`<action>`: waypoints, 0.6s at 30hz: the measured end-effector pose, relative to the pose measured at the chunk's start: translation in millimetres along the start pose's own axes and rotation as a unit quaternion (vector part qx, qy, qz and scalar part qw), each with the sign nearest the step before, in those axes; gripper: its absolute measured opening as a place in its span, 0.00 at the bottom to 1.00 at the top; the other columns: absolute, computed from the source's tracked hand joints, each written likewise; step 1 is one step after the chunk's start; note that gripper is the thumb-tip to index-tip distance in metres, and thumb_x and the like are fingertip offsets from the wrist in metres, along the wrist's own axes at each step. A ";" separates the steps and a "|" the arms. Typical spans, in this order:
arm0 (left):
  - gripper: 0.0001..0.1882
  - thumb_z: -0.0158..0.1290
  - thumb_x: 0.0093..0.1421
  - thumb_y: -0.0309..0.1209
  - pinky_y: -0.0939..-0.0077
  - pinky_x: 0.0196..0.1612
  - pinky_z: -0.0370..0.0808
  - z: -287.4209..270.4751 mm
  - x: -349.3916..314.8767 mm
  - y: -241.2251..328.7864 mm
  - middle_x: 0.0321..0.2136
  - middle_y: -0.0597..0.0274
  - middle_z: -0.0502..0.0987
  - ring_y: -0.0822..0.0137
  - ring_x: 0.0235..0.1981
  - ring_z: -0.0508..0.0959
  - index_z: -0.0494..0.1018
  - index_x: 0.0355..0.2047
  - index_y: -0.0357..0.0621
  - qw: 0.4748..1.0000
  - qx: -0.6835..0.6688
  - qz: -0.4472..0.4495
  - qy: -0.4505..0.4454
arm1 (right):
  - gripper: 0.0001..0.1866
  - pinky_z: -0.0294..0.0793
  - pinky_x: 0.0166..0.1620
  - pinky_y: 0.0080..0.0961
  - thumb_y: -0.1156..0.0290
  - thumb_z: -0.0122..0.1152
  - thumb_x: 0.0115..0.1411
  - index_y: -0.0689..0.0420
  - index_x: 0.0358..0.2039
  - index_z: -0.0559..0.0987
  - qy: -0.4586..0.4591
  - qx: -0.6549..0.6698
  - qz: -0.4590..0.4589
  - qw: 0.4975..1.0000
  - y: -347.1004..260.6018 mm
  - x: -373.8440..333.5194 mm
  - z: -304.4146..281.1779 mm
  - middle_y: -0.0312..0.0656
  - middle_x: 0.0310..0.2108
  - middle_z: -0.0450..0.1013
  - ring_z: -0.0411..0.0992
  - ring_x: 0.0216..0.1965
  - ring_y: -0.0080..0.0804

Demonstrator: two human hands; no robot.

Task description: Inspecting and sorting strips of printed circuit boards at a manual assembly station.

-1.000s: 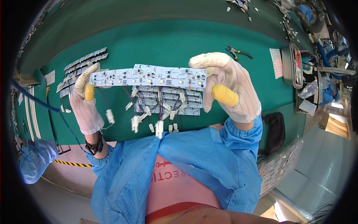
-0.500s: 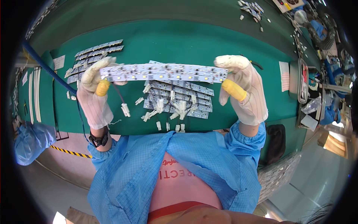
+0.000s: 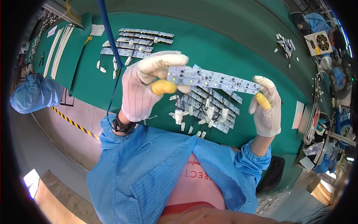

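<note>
Between my two gloved hands I hold an LED circuit board strip (image 3: 214,81), its face with yellowish LEDs and small dark parts turned toward me. My left hand (image 3: 149,84), with a yellow finger cot on the thumb, pinches the strip's left end. At the right end, my right hand (image 3: 267,102) pinches it between thumb and fingers, also with a yellow cot. Below the strip lies a heap of similar LED boards (image 3: 223,108) with white plug connectors (image 3: 179,116) on dark wires, partly hidden by the held strip.
Beyond my left hand, more LED boards (image 3: 145,35) lie in rows on the green mat (image 3: 209,41). A blue coiled cord (image 3: 108,33) hangs by my left arm. White strips (image 3: 61,48) lie far left; small boards (image 3: 287,47) and a metal tray (image 3: 311,123) are at right.
My view has turned, so the bench appears slanted. The held strip now tilts down to the right, still gripped at both ends.
</note>
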State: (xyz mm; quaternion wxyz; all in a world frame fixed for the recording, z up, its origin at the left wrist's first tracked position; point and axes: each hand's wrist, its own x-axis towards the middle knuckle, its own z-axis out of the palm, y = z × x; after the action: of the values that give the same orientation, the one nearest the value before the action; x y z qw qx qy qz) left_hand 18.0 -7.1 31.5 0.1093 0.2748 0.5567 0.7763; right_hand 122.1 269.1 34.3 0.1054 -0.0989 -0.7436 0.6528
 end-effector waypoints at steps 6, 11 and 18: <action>0.18 0.54 0.60 0.26 0.79 0.44 0.73 -12.3 14.1 -6.0 0.41 0.57 0.78 0.69 0.38 0.79 0.70 0.50 0.32 0.978 0.167 -0.075 0.096 | 0.25 0.60 0.22 0.13 0.57 0.57 0.60 0.64 0.49 0.70 0.013 -0.076 -0.001 0.997 -18.0 -10.3 9.2 0.35 0.20 0.69 0.61 0.15 0.17; 0.22 0.57 0.58 0.32 0.75 0.43 0.75 -13.9 9.3 -9.5 0.43 0.51 0.77 0.66 0.34 0.80 0.70 0.50 0.32 0.994 0.061 -0.042 0.078 | 0.27 0.58 0.22 0.14 0.52 0.54 0.61 0.64 0.49 0.70 0.009 -0.051 -0.011 0.999 -16.3 -7.4 10.9 0.34 0.17 0.67 0.61 0.15 0.16; 0.26 0.59 0.56 0.37 0.75 0.41 0.76 -13.6 6.0 -6.6 0.42 0.49 0.78 0.67 0.32 0.80 0.70 0.50 0.32 0.998 0.030 -0.029 0.047 | 0.33 0.58 0.22 0.13 0.44 0.56 0.58 0.63 0.49 0.70 -0.012 -0.088 -0.027 0.996 -8.8 -2.6 5.4 0.32 0.16 0.66 0.60 0.15 0.15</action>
State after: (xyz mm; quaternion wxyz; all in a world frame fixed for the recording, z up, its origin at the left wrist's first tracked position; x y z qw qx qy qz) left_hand 4.7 -12.9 24.1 0.0971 0.2250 0.5918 0.7680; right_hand 123.0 262.1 42.3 0.1055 -0.0798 -0.8018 0.5828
